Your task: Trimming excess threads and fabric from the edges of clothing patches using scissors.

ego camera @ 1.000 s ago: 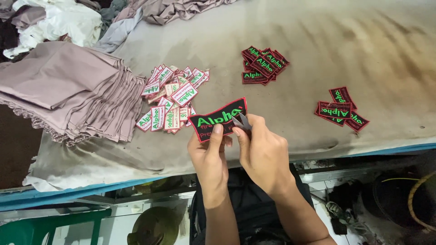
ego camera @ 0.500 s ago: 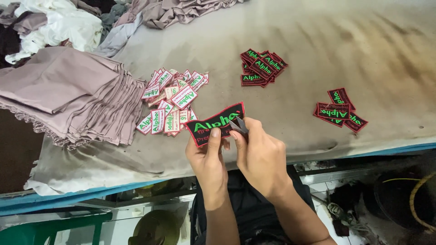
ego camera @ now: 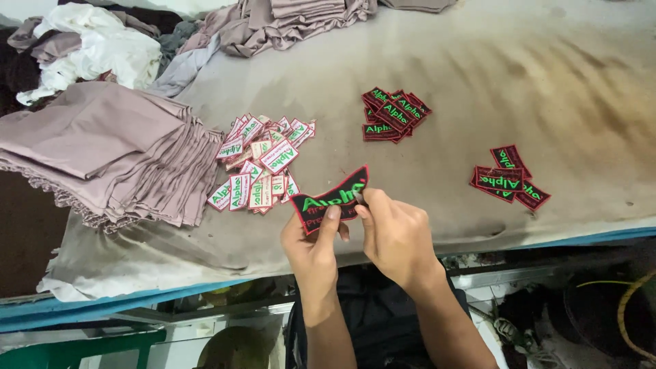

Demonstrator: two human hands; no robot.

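The black patch [ego camera: 331, 199], red-edged with green lettering, was held just above the near edge of the table [ego camera: 478, 68], bowed upward between both hands. The left hand [ego camera: 313, 246] pinched its lower left portion, thumb on the face and fingers closed behind. The right hand [ego camera: 395, 232] closed on the right end, fingertips working at the edge near the upper corner; whether they gripped the patch alone or a backing layer could not be told. Judgement: the work looked like peeling or trimming at that corner, best done with the left pinch kept firm and close to the worked edge so the patch would not buckle further, and with a small, slow pull. The near table edge lay directly beneath the hands, so a dropped patch could fall to the floor. Just beyond, a heap of white-faced labels [ego camera: 263, 167] lay touching one another, close to the left hand. Bare cloth-covered table stood open ahead and to the right, between a stack of black patches [ego camera: 392, 115] farther back and a smaller group [ego camera: 507, 179] at right. Folded mauve fabric [ego camera: 102, 147] filled the left side, more cloth [ego camera: 287, 20] at the far edge.
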